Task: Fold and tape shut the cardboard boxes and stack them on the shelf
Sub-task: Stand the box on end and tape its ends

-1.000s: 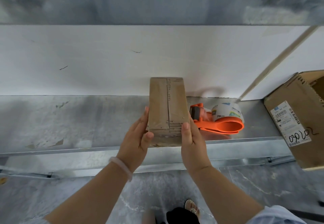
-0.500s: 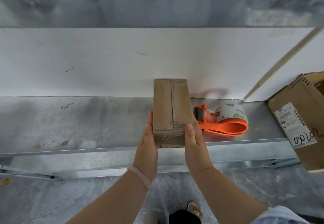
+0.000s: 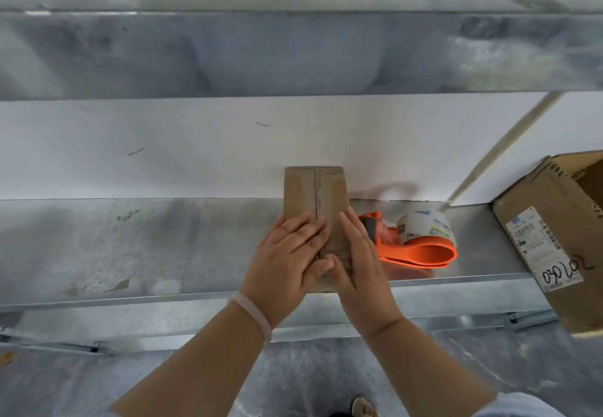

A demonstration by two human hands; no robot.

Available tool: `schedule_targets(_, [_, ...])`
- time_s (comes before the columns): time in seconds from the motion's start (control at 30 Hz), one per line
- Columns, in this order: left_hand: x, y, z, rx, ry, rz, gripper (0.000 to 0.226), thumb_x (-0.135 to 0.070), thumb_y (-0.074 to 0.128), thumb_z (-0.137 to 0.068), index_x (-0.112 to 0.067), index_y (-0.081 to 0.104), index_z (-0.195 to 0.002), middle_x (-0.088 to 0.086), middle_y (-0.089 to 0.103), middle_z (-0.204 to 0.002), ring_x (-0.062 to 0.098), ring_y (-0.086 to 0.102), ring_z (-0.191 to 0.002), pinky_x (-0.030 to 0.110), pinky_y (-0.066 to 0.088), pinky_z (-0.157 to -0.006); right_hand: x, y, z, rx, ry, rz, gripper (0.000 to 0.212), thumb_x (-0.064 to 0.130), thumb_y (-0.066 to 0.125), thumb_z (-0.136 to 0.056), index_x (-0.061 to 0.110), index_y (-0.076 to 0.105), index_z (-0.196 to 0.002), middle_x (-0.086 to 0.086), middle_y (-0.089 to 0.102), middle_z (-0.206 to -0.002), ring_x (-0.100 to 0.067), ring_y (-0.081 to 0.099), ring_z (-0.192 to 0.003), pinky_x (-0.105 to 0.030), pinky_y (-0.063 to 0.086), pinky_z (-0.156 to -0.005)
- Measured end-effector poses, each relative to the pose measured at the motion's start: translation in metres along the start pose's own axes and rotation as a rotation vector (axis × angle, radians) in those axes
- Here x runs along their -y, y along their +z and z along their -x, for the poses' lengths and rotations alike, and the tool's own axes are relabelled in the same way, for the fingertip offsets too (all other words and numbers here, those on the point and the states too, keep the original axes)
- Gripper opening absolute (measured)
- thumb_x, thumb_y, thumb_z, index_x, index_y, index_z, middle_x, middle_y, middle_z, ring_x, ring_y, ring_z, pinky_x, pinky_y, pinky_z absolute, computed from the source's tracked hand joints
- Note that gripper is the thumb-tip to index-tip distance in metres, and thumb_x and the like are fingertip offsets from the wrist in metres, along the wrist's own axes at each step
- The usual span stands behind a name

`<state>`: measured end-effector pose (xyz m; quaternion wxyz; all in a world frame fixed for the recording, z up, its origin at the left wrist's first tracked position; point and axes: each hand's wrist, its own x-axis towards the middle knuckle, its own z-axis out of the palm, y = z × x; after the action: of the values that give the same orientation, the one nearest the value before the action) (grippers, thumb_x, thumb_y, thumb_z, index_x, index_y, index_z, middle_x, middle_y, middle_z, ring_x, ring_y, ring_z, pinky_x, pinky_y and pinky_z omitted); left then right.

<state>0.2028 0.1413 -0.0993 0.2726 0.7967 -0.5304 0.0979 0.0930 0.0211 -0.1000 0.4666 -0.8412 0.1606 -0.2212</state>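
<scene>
Lying lengthwise on the galvanised shelf (image 3: 146, 247): the small cardboard box (image 3: 310, 191), near end at the front lip, far end toward the white wall (image 3: 195, 149), a dark seam line down the middle of its top. Held by the long sides a second ago and again half a second ago, now pressed from above instead. Left hand (image 3: 287, 260) laid flat over the near left part of the top, fingers straight and spread across the seam, pale bracelet (image 3: 251, 315) on the wrist. Right hand (image 3: 359, 263) flat too, fingers straight along the near right edge, thumb tip meeting the left thumb over the seam. Neither hand curled round anything. Box barely shifted on the shelf across the views, if at all. Looks like smoothing tape over the closed flaps, or seating the box in place; clear tape over the seam impossible to confirm from here. Either way, probably the closing touch on this box, with stacking the likely step after. Just right of the box, partly behind the right hand: an orange tape dispenser (image 3: 421, 253) on its side, white printed roll (image 3: 427, 227) loaded, untouched in all three views. Farther right, well apart, a larger cardboard box (image 3: 535, 188) with an open corrugated top edge and a shipping label (image 3: 541, 240), probably awaiting folding and taping.
</scene>
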Motion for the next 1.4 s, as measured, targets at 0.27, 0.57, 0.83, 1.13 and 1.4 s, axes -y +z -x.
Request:
schedule_targets(0.27, [0.018, -0.005, 0.002, 0.006, 0.071, 0.088, 0.055, -0.053, 0.050, -0.093, -0.015, 0.060, -0.132, 0.003, 0.055, -0.141, 0.017, 0.041, -0.138, 0.045, 0.035, -0.113, 0.003, 0.004, 0.006, -0.019, 0.198, -0.307, 0.067, 0.052, 0.047, -0.090, 0.036, 0.024, -0.151, 0.011, 0.029, -0.157, -0.003, 0.030, -0.143, -0.043, 0.032, -0.118])
schedule_targets(0.57, [0.014, -0.005, 0.004, 0.002, 0.064, 0.002, 0.051, -0.049, 0.044, -0.098, -0.014, 0.062, -0.130, 0.004, 0.057, -0.139, 0.020, 0.047, -0.134, 0.049, 0.038, -0.111, 0.007, 0.006, 0.007, -0.004, 0.354, -0.444, 0.071, 0.048, 0.050, -0.088, 0.034, 0.025, -0.153, 0.010, 0.043, -0.148, -0.004, 0.045, -0.133, -0.040, 0.042, -0.111])
schedule_targets(0.83, [-0.028, -0.032, 0.030, -0.001, -0.082, -0.128, 0.052, -0.063, 0.040, -0.094, -0.028, 0.072, -0.115, -0.005, 0.063, -0.130, 0.015, 0.056, -0.115, 0.039, 0.041, -0.099, 0.012, -0.016, 0.004, -0.023, 0.369, -0.305, 0.049, 0.042, 0.057, -0.087, 0.031, 0.053, -0.135, 0.011, 0.058, -0.129, -0.009, 0.058, -0.117, -0.041, 0.051, -0.100])
schedule_targets(1.13, [-0.006, -0.073, 0.021, -0.060, -0.134, -0.067, 0.037, -0.031, 0.048, -0.098, -0.020, 0.061, -0.131, 0.000, 0.053, -0.142, 0.020, 0.051, -0.125, 0.039, 0.044, -0.104, 0.037, -0.025, -0.016, -0.165, 0.412, -0.042, 0.024, 0.026, 0.061, -0.096, 0.025, 0.064, -0.120, 0.016, 0.060, -0.108, -0.003, 0.059, -0.099, -0.006, 0.042, -0.068])
schedule_targets(1.4, [0.043, -0.078, 0.019, 0.066, -0.704, 0.248, 0.052, -0.035, 0.047, -0.100, -0.029, 0.034, -0.150, -0.016, 0.041, -0.131, 0.002, 0.041, -0.118, 0.020, 0.032, -0.101, 0.043, 0.003, -0.023, 0.126, 0.457, -0.052, 0.067, 0.031, 0.046, -0.102, 0.037, 0.006, -0.155, 0.008, 0.018, -0.159, -0.017, 0.024, -0.146, -0.045, 0.027, -0.119])
